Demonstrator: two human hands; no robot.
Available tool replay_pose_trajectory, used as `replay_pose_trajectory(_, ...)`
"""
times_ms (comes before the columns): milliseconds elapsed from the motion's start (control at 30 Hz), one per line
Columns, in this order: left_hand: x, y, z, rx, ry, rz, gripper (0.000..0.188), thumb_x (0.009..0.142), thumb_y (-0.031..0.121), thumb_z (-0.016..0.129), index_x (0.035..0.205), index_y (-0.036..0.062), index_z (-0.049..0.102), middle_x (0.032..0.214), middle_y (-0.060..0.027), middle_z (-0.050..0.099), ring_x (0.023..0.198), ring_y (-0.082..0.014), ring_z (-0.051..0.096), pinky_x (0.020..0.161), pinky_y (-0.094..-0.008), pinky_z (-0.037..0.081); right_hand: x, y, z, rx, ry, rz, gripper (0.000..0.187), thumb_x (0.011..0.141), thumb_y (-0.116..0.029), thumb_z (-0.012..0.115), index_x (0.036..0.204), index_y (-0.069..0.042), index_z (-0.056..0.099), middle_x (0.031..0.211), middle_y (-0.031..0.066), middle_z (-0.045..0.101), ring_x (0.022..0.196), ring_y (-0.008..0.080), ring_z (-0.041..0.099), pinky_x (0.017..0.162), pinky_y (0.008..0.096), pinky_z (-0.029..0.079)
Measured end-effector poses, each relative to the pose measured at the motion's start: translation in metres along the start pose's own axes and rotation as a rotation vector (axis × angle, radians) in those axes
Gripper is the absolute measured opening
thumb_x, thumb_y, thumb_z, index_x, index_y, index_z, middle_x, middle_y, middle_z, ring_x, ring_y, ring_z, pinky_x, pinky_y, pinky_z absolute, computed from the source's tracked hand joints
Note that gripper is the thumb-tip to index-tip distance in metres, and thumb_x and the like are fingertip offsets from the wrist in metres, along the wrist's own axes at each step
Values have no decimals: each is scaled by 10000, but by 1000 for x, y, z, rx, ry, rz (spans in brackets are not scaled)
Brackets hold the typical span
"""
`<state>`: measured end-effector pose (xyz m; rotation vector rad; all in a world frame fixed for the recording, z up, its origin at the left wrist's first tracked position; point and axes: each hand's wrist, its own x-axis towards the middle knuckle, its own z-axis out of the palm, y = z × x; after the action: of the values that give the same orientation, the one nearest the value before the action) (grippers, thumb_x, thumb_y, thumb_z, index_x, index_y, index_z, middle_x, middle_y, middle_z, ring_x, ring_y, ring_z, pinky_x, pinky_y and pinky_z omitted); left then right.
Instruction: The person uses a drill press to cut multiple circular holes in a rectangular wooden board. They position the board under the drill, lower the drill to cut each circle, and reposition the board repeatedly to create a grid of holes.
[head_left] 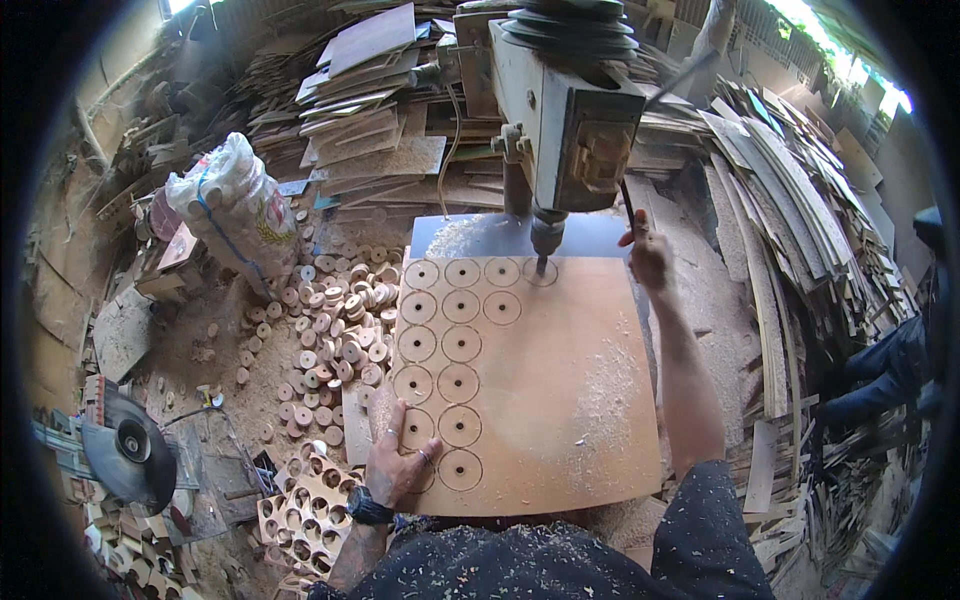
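The board (560, 410) lies beneath the drill press (565, 130), its left edge steadied close to the near left corner by the left hand (398, 465), which is laid flat with fingers spread. The lever (628, 200) is clasped by the right hand (650, 255). At the far edge, a ring (540, 282) appears to be being cut by the bit (541, 265). For the next move, even lever pressure and a motionless board seem to be called for.
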<state>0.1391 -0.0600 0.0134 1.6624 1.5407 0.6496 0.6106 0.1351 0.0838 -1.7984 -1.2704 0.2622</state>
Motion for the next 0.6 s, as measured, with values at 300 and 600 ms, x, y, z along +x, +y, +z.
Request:
replay_pose_trajectory(300,3,-6,1,16,42,64,937,874,442,795,1585,31,344,1347,-282,637,1220,-354,661,1035,-401,512,26,-136,-143,150,235,-321,604,911,-593,726,1095,-18,716,724,63,664,686,168,681,631,344,531)
replay_pose_trajectory(600,-14,-26,-18,-27,161,59,874,857,326,827,1565,44,399,1311,-259,667,1168,-271,689,1002,-375,543,208,-197,-105,11,448,-665,220,907,-67,655,1111,-34,731,962,168,762,902,248,730,794,359,571)
